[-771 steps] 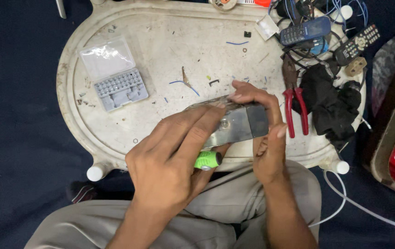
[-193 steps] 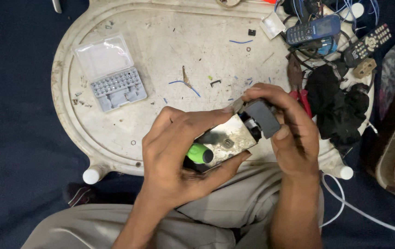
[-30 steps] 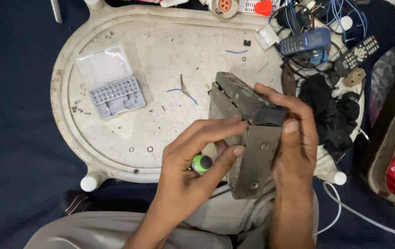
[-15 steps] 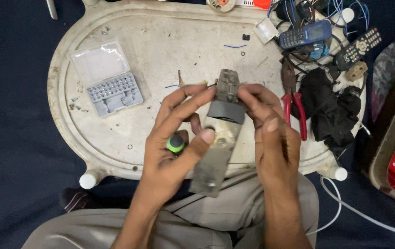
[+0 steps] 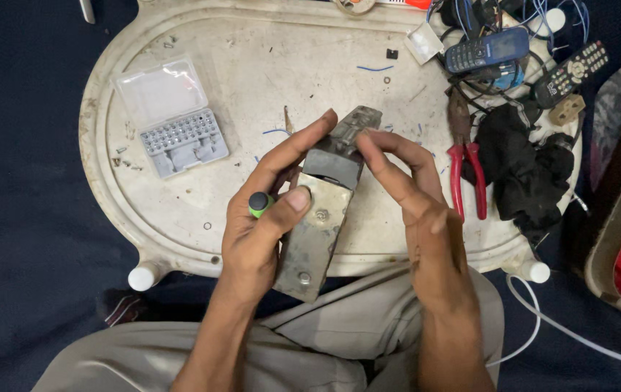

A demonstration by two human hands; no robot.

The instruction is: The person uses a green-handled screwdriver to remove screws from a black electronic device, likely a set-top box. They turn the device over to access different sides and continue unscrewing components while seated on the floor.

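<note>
A worn metal casing (image 5: 318, 232) stands tilted between both hands above the lap, likely angled to expose its dark upper block. The left hand (image 5: 260, 232) clamps it (a green-tipped screwdriver (image 5: 258, 204) tucked in too); the right hand (image 5: 416, 210) pinches its top. Beyond: bit case (image 5: 176, 134), red pliers (image 5: 466, 163), white tray-table (image 5: 252, 65) on dark cloth.

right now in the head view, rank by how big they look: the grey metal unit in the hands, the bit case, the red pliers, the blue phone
1. Grey metal unit, though it is held up nearer the camera, which inflates it.
2. Bit case, lid open.
3. Red pliers.
4. Blue phone.
</note>
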